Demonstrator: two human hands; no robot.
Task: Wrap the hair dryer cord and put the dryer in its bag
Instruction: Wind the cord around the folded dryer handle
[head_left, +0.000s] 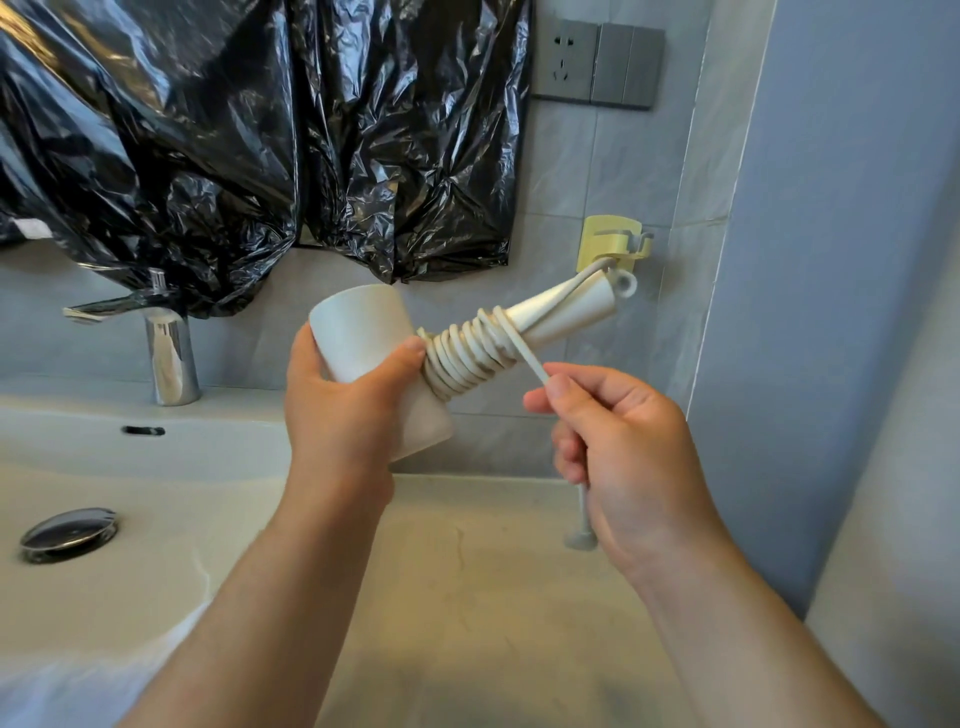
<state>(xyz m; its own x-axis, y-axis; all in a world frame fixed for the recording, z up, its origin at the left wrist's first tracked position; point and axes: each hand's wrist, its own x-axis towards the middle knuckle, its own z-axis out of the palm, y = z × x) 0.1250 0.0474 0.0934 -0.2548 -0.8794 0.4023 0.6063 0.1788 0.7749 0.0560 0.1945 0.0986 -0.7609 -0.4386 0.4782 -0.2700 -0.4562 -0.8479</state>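
My left hand (343, 410) grips the barrel of a white hair dryer (358, 327), held above the counter with its handle (566, 306) pointing up and right. Several turns of the white cord (467, 358) are coiled round the handle near the barrel. My right hand (618, 447) pinches the free stretch of cord just right of the coil. The remaining cord runs through that hand and hangs below it, ending in the plug (581, 538) close to the counter. No dryer bag is in view.
A white sink (156, 457) with a chrome drain (67, 535) and chrome tap (169, 353) lies to the left. Black plastic sheeting (249, 140) covers the wall above. A yellow wall hook (613, 241), a grey socket and switch panel (597, 62) and the beige counter (467, 597) are nearby.
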